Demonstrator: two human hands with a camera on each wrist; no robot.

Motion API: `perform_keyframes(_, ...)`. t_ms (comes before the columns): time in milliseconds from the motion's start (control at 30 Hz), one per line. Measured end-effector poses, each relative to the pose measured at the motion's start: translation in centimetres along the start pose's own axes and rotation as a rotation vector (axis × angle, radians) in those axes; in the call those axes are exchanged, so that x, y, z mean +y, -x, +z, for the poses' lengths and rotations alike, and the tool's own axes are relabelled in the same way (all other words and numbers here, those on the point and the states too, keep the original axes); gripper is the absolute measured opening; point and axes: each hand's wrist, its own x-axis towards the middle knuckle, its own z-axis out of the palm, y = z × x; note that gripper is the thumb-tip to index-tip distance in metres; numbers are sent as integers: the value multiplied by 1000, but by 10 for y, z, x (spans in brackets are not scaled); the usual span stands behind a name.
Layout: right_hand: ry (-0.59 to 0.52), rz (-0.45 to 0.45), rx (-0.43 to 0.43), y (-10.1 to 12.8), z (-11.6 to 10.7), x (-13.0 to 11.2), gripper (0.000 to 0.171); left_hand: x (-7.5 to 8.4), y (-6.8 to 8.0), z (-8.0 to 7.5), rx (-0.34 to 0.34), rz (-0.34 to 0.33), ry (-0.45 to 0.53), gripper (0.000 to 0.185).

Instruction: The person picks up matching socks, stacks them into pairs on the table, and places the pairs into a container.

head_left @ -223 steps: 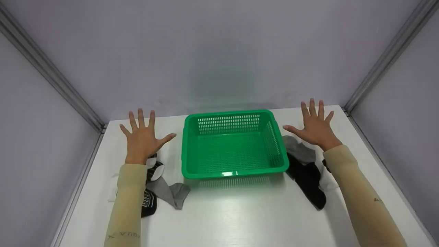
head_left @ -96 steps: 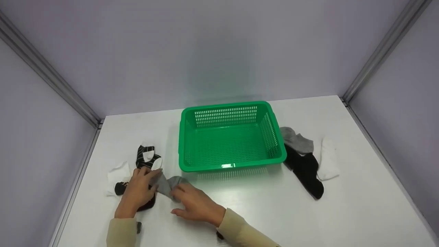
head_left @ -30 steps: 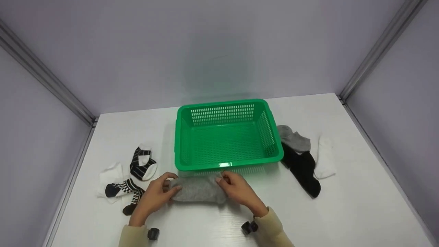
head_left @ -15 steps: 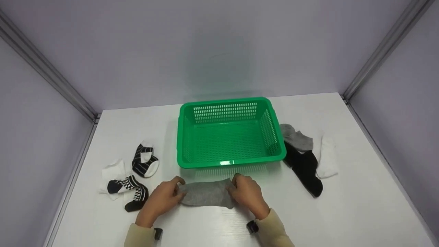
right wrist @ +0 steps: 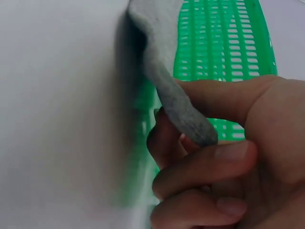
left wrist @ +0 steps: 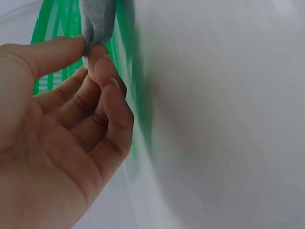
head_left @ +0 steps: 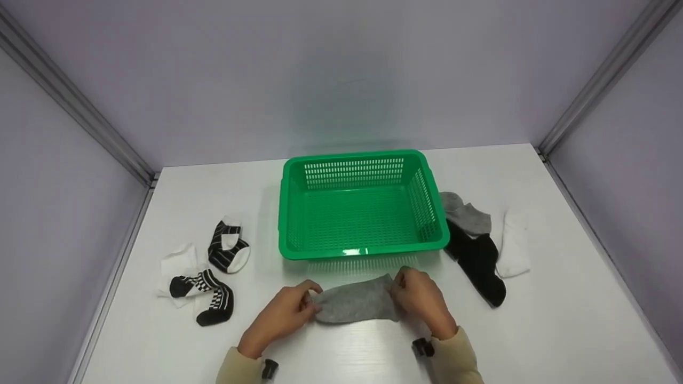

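- A flat white sock (head_left: pixel 179 260), a black-and-white checked sock (head_left: pixel 205 298) and a black striped sock with white toe and heel (head_left: pixel 228 250) are seen lying near the left edge of the white tabletop (head_left: pixel 560 330), well apart from the hands.
- The left hand (head_left: pixel 280 317) is held low over the tabletop, palm turned inward; its grip is closed on the left end of a plain grey ankle sock (head_left: pixel 356 303), the fabric being pinched between thumb and forefinger (left wrist: pixel 97 59), as the left wrist view shows.
- The grey ankle sock is stretched between both hands, just in front of the green perforated plastic basket (head_left: pixel 363 250), whose interior is seen with nothing in it.
- The step in hand is judged to be the spreading and smoothing of this sock. It would be done well if both ends were kept at one height, the pull were kept even and gentle so that the knit is not twisted, and the pinches were kept at the very edges.
- The right hand (head_left: pixel 424 301) is mirrored on the other end, fingers curled; its grip is closed on the sock's right end (right wrist: pixel 183 112), clamped between thumb and forefinger.
- A second grey sock (head_left: pixel 467 213), a black sock (head_left: pixel 480 266) and a white sock (head_left: pixel 513 246) are seen lying right of the basket.
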Motion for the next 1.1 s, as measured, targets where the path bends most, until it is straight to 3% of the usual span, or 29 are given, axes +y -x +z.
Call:
perform_keyframes(300, -45, 29, -57, 12, -36, 19, 20, 20, -5, 18, -17, -51, 108, 17)
perform_keyframes(467, -42, 5, -85, 14, -38, 32, 14, 21, -6, 28, 8, -95, 113, 18)
perform_keyframes(700, -28, 25, -113, 16, -39, 42, 9, 22, -10, 40, 48, -122, 236, 22)
perform_keyframes(833, -38, 7, -147, 16, -40, 42, 14, 18, -9, 39, 81, -111, 190, 23)
perform_keyframes(933, -60, -26, -159, 14, -40, 40, 13, 16, -8, 34, 52, -85, 150, 13)
perform_keyframes(1100, -94, -107, -118, 12, -36, 39, 8, 16, -10, 33, 18, -22, 4, 7)
